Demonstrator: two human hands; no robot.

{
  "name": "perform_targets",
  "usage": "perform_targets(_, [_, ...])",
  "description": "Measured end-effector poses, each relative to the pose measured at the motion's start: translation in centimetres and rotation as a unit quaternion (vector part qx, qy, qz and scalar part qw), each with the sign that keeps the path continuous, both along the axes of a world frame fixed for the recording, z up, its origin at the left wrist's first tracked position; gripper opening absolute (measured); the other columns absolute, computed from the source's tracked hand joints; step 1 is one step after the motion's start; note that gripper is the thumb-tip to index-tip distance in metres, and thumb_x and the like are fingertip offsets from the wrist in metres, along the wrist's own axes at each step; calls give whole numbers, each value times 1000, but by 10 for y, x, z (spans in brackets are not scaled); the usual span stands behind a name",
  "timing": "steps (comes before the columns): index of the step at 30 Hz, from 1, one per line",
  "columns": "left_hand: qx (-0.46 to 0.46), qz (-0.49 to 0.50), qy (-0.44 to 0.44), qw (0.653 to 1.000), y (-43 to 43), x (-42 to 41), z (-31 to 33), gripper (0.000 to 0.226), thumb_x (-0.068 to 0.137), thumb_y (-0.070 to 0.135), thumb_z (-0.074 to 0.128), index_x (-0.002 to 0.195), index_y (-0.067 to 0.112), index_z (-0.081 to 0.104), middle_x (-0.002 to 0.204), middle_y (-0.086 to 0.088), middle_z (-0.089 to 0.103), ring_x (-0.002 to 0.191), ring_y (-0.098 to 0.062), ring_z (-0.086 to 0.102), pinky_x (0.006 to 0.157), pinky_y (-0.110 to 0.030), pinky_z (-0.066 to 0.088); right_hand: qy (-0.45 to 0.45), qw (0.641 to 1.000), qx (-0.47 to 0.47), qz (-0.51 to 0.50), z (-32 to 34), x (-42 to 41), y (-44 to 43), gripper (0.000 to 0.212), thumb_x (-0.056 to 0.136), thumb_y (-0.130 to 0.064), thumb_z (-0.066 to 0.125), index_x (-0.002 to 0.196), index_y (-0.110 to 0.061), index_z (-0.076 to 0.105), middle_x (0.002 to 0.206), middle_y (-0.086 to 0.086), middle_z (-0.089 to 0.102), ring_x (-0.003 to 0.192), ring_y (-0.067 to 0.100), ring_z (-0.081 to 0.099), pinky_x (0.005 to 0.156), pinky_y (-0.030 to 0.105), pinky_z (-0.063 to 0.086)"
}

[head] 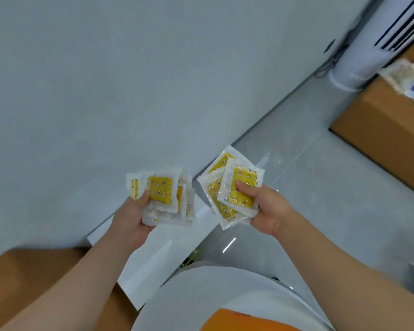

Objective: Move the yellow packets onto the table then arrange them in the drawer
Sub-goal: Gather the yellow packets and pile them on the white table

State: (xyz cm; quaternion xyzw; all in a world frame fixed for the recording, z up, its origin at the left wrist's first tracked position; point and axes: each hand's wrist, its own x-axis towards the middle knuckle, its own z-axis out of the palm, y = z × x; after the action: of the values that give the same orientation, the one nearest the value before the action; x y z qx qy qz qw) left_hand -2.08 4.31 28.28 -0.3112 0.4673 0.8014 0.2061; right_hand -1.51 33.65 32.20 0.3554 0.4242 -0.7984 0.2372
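Left hand (132, 217) grips one loose packet bundle (161, 195); right hand (264, 211) pinches another fanned stack (232, 187). Risk: slick outer packets may slide free to the floor (320, 187).

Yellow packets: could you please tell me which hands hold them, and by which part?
The left hand grips the left bunch by its lower left edge; the right hand pinches the right bunch by its lower right corner, thumb on top.

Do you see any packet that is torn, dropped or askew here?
Nothing looks torn or dropped. Only the stacking is untidy: the left hand holds a bunch splayed at mixed angles, and the right hand holds a fanned stack, not squared. The picture is too soft to show small damage.
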Motion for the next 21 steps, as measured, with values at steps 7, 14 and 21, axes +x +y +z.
perform_targets(7, [-16, -98, 46, 994, 145, -17, 61, 30, 103, 23, 51, 131, 20, 62, 123, -8, 72, 109, -28, 70, 78, -42, 58, 41, 988, -15, -146, 42, 64, 130, 56, 81, -15, 78, 135, -19, 63, 123, 12, 73, 110, 37, 71, 88, 57, 57])
perform_targets(14, [1, -200, 62, 978, 317, 15, 88, 34, 102, 23, 53, 135, 16, 61, 123, -12, 71, 108, -32, 70, 73, -43, 60, 45, 959, 4, -279, 66, 162, 259, 50, 82, -14, 78, 130, -19, 66, 115, 12, 75, 100, 36, 74, 91, 58, 56])
perform_targets(21, [10, -326, 73, 943, 489, 70, 115, 25, 103, 21, 52, 124, 18, 65, 114, -9, 75, 95, -26, 74, 75, -44, 62, 51, 906, 35, -419, 81, 263, 383, 57, 78, -16, 81, 132, -20, 65, 115, 12, 76, 106, 37, 72, 93, 64, 53])
